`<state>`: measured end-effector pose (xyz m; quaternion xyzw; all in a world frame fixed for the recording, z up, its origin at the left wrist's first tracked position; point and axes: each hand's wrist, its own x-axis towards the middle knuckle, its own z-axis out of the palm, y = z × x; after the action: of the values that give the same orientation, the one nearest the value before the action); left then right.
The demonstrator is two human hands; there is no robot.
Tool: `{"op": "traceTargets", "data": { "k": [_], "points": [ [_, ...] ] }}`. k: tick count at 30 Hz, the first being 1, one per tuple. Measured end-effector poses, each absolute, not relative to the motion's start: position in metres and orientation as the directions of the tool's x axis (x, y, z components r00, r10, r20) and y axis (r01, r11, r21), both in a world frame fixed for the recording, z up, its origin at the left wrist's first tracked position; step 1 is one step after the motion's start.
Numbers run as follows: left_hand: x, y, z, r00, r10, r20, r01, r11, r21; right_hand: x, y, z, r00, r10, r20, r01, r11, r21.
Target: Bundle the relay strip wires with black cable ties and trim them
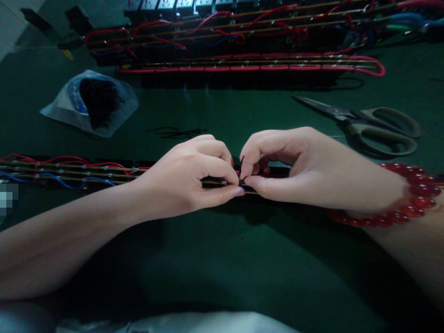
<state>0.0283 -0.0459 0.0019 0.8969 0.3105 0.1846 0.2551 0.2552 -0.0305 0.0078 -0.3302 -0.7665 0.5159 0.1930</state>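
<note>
A long, narrow wired strip point(58, 172) with brass rails and red and blue wires lies across the table, partly hidden under both hands. Over its middle, my left hand point(197, 173) is closed in a pinch, thumb and forefinger meeting at the rails; what lies between those fingertips is hidden. Facing it, my right hand point(294, 162) pinches a thin black cable tie point(242, 163) between thumb and fingers. The tie stands up from the strip, right beside the left fingertips. A red bead bracelet point(416, 189) circles my right wrist.
Behind the hands lie several loose black cable ties point(180, 133) and a clear plastic bag point(125, 104) of more ties. Scissors point(347, 115) rest at the right, blades pointing left. More wired strips point(249, 62) with red cables line the back of the green table point(215, 259).
</note>
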Motion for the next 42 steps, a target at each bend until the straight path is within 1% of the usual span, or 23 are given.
{"op": "traceTargets", "data": {
  "k": [11, 15, 22, 29, 36, 42],
  "points": [
    [0.0281, -0.046, 0.0026, 0.732, 0.665, 0.148, 0.487, -0.662, 0.569, 0.2561, -0.0292, 0.0078, -0.725, 0.688, -0.027, 0.275, 0.255, -0.927],
    [0.0279, -0.0462, 0.0015, 0.698, 0.693, 0.182, 0.485, -0.644, 0.591, 0.2558, -0.0291, 0.0073, -0.737, 0.675, -0.008, 0.254, 0.267, -0.93],
    [0.0282, -0.0455, 0.0016, 0.703, 0.694, 0.155, 0.498, -0.637, 0.589, 0.255, -0.0294, 0.0073, -0.729, 0.683, -0.041, 0.289, 0.253, -0.923],
    [0.0302, -0.0455, 0.0009, 0.701, 0.7, 0.136, 0.487, -0.61, 0.625, 0.255, -0.0289, 0.0073, -0.74, 0.673, 0.006, 0.253, 0.286, -0.924],
    [0.0301, -0.0456, -0.0008, 0.701, 0.699, 0.138, 0.488, -0.613, 0.622, 0.2563, -0.0297, 0.0081, -0.713, 0.7, -0.034, 0.294, 0.254, -0.922],
    [0.0306, -0.0455, -0.0003, 0.714, 0.684, 0.148, 0.473, -0.628, 0.618, 0.2547, -0.0299, 0.0084, -0.717, 0.697, -0.017, 0.295, 0.281, -0.913]
  ]
}}
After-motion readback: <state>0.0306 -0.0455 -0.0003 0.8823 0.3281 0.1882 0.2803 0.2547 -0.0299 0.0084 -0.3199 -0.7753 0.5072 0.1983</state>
